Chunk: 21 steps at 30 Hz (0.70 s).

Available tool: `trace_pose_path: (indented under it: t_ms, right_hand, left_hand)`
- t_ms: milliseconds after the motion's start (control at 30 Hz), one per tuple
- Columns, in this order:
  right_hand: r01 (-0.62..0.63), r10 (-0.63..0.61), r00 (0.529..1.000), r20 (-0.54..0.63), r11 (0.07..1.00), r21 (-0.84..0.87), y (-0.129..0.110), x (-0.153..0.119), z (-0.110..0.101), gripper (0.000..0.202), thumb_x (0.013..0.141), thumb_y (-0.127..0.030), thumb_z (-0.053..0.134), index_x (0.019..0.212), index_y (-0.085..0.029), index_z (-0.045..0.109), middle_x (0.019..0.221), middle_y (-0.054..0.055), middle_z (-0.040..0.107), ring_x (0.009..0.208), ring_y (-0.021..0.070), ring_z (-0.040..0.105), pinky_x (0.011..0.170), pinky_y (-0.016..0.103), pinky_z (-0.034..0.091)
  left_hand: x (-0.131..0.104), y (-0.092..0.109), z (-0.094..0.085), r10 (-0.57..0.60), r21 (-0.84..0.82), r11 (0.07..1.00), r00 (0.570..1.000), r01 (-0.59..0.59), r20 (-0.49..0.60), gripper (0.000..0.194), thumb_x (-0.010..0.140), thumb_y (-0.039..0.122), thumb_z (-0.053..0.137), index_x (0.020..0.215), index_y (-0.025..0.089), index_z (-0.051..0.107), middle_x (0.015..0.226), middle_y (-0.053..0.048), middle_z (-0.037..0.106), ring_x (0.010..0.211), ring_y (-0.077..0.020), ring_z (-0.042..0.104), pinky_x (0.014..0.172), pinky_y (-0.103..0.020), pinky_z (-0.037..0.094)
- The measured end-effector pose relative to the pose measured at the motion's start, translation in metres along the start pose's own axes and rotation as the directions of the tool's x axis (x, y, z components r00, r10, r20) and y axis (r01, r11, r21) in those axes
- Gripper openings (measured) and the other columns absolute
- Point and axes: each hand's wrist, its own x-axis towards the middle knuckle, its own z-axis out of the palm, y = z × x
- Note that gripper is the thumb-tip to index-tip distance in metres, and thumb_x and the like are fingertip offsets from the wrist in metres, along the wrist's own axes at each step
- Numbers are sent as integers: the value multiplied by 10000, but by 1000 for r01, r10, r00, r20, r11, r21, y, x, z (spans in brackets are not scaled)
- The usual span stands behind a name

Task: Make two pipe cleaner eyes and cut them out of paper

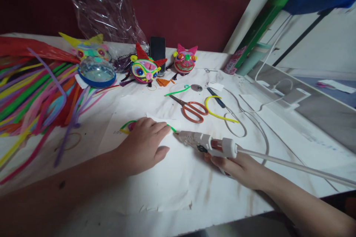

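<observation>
My right hand (236, 168) is wrapped round the handle of a white hot glue gun (200, 140). A long glue stick (289, 168) runs out of its back. The gun's nozzle tip is close to the end of a green pipe cleaner (172, 129) on a sheet of white paper (158, 189). My left hand (146, 142) lies flat over the middle of the green strip, fingers stretched and thumb apart, pressing on the paper. Left of those fingers, part of a pink and yellow piece (130, 126) shows; the rest is covered by the hand.
Orange-handled scissors (194, 112), a yellow pipe cleaner (217, 113) and a cable (258, 127) lie beyond the glue gun. Colourful animal heads (144, 70) and a phone (157, 50) stand at the back. Many pipe cleaners (36, 89) spread on the left, beside a blue-rimmed clear bowl (96, 81).
</observation>
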Motion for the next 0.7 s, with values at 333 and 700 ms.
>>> trace_pose_path:
  t_ms: [333, 700]
  right_hand:
    - [-15, 15, 1000, 12, 1000, 5, -7, 3, -3, 291, 959, -351, 372, 853, -196, 594, 791, 40, 637, 690, 164, 593, 621, 265, 486]
    - [2, -2, 1000, 15, 1000, -14, -7, 2, -4, 262, 951, -328, 367, 867, -203, 581, 796, 47, 643, 694, 178, 602, 632, 276, 497]
  left_hand:
    - [-1, 1, -2, 2, 6, 1000, 1000, -2, -5, 303, 822, 287, 549, 1104, 176, 568, 1092, -81, 636, 979, -298, 533, 848, -458, 415]
    - [2, 2, -2, 11, -6, 1000, 1000, -11, -7, 298, 824, 278, 543, 1107, 185, 565, 1072, -84, 638, 966, -300, 540, 821, -448, 421]
